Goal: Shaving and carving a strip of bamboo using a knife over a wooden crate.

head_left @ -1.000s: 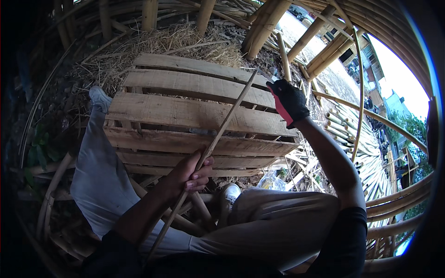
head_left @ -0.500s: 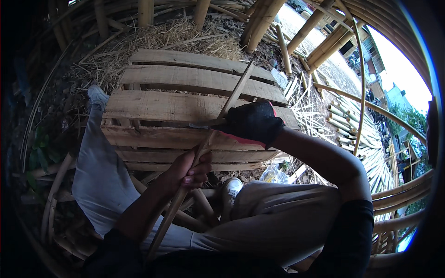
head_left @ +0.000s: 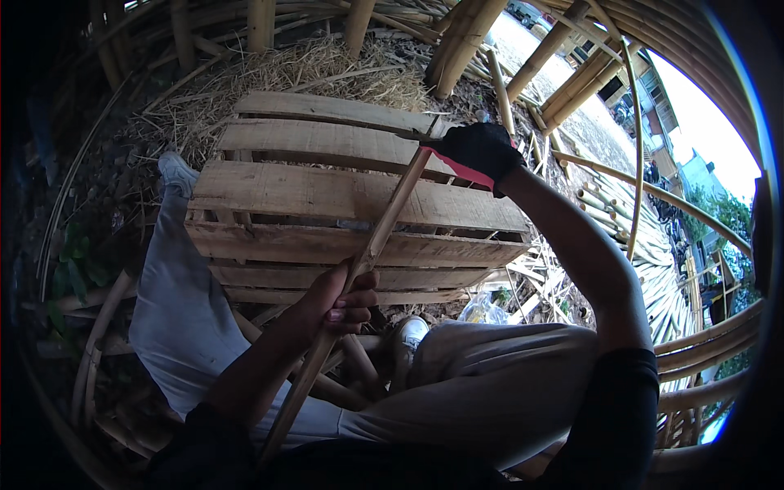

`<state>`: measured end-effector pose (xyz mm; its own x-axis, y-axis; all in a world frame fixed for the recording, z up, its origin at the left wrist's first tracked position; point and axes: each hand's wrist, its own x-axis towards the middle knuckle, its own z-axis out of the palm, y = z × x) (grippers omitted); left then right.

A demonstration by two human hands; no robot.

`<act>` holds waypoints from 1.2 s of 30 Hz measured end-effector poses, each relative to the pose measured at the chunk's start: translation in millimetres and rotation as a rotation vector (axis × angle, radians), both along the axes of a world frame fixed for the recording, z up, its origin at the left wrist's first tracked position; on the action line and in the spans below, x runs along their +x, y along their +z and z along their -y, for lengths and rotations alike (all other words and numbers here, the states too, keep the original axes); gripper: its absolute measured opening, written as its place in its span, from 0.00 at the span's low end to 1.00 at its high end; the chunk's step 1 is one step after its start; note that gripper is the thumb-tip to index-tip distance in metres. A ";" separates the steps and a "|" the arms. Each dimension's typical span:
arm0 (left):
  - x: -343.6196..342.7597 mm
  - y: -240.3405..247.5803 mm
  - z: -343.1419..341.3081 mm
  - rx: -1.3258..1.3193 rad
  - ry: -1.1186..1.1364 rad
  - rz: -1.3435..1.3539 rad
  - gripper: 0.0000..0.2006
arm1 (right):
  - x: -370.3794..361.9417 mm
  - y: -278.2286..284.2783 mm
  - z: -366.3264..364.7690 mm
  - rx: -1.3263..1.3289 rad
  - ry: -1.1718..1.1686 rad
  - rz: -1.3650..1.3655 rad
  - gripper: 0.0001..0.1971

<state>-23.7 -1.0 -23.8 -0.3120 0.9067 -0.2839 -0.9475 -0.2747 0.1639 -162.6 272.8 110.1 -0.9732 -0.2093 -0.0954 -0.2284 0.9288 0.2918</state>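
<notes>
My bare left hand [head_left: 336,304] is wrapped round a long split bamboo strip [head_left: 390,219], which slants from my lap up over a slatted wooden pallet-like bench [head_left: 294,186]. Near the strip's far end is my right hand [head_left: 480,152], in a black glove with red showing at its edge. Its fingers are closed round a knife [head_left: 429,142]; the dark blade shows a little at the strip, while the glove hides the handle.
Straw [head_left: 327,73] and loose bamboo lie behind the bench. Bamboo posts [head_left: 461,49] rise at the back. Cut bamboo poles [head_left: 600,204] and pale slivers are piled on the right. A clear plastic bag [head_left: 482,310] lies by my shoe [head_left: 411,331].
My right hand has moved with the knife up and away along the strip, from the near part of the bench to the strip's far end. My left hand keeps its grip.
</notes>
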 end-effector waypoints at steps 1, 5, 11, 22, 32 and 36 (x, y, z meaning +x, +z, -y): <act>0.0 -0.1 -0.1 -0.012 0.003 0.008 0.24 | 1.0 4.4 -1.3 0.071 0.128 -0.086 0.35; -0.5 0.5 -0.5 0.010 -0.006 -0.021 0.24 | 3.7 16.0 4.4 0.193 0.142 -0.086 0.35; -0.3 4.9 -0.6 -0.086 0.021 -0.088 0.24 | -0.3 21.7 -2.4 0.174 0.196 -0.154 0.31; -4.4 6.2 -5.8 -0.135 0.011 -0.085 0.23 | -18.5 24.0 -26.5 0.360 0.207 -0.201 0.33; 14.1 12.7 4.7 -0.219 0.011 -0.219 0.24 | -9.9 69.8 -168.9 0.132 -0.600 -0.568 0.40; 13.8 2.8 1.4 -0.138 0.023 -0.197 0.22 | 2.5 36.0 -168.1 0.049 -0.631 -0.376 0.37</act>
<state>-9.8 -2.4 -21.0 -0.3932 0.8557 -0.3363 -0.8874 -0.2576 0.3823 -160.0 440.9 146.0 -0.8758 0.3977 0.2735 0.4692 0.8341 0.2899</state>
